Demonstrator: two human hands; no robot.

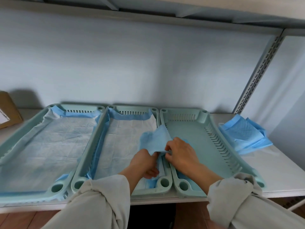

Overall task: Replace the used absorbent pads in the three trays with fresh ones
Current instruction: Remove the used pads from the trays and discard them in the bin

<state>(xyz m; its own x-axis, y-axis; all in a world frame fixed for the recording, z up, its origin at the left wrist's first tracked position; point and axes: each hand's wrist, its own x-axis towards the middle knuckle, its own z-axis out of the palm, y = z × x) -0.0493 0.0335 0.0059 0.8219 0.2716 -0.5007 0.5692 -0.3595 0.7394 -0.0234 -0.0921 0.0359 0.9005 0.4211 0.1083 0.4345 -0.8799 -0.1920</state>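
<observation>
Fingers [167, 148] pinch pad [154, 140] — both hands.

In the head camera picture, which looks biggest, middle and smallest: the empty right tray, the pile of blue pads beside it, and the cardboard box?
1. Right tray, by far the largest.
2. Pile of blue pads.
3. Cardboard box, smallest as seen, but the frame edge cuts it off, so its full size is unsure.
</observation>
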